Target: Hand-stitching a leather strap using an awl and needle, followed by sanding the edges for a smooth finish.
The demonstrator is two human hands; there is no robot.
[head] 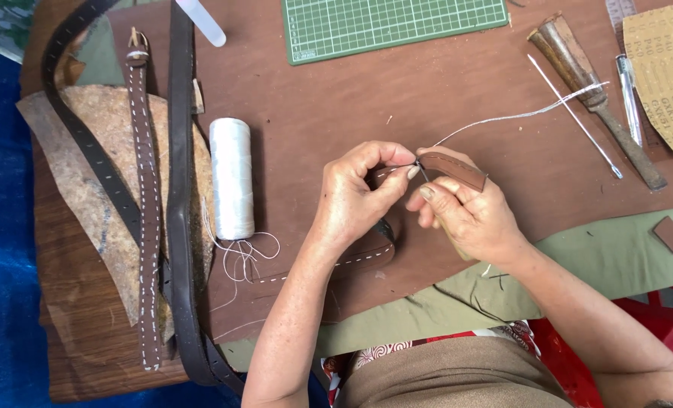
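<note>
My left hand (pixel 355 198) pinches a thin needle at the edge of a small brown leather strap piece (pixel 457 170), thumb and forefinger closed on it. My right hand (pixel 468 215) holds that strap piece from below, fingers curled around it. A white thread (pixel 518 115) runs from the strap up and right across the brown leather sheet (pixel 336 98). Part of a stitched strap (pixel 366 255) shows under my left wrist.
A spool of white thread (pixel 231 177) lies left of my hands. Further left lie a stitched brown strap (pixel 146 219) and dark belts (pixel 179 227). At the top sits a green cutting mat (pixel 389 23); at right are a wooden-handled awl (pixel 589 91), a metal rod (pixel 574 115) and sandpaper (pixel 665 75).
</note>
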